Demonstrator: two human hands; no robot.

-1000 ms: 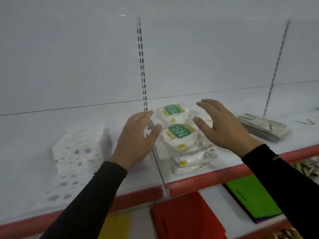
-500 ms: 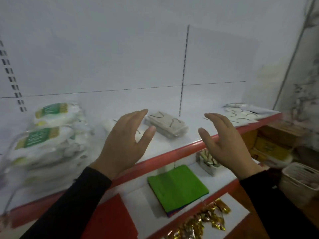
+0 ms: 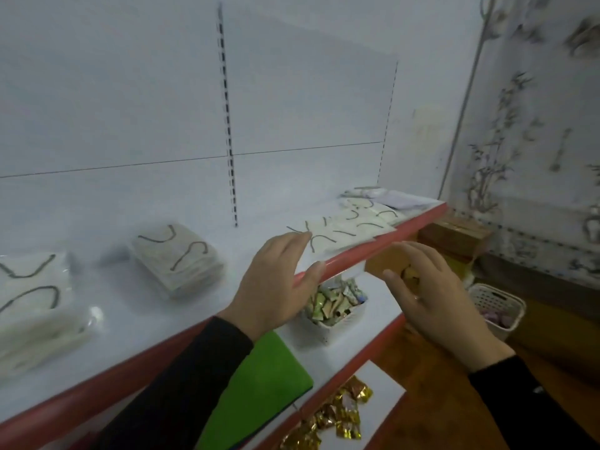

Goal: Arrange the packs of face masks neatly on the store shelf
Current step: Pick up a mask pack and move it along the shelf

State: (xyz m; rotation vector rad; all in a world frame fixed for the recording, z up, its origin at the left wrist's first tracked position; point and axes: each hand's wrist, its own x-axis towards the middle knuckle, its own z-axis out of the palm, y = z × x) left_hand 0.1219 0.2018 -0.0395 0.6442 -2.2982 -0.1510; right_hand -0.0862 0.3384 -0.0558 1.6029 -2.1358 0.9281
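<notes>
Hands first: your left hand is spread loosely, fingers straight and a little apart, held over the red front edge of the top shelf and holding nothing. Whether the thumb touches the red lip, you cannot tell from this view. Your right hand hangs out past the shelf edge, fingers relaxed and slightly parted, also holding nothing.

Packs of face masks lie in three groups on the white top shelf. A scattered spread of flat packs with dark ear loops lies just beyond your left fingertips, running toward the shelf's far right end. A neat stack sits well to the left of your left hand. A blurred pile lies at the left edge of view.

Writing or brand marks cannot be read on any pack; blur hides whatever print there may be.

On the shelf below sit a white basket of small wrapped items and a green sheet; gold-wrapped pieces lie on the lowest shelf. A white lattice basket stands behind your right hand.
</notes>
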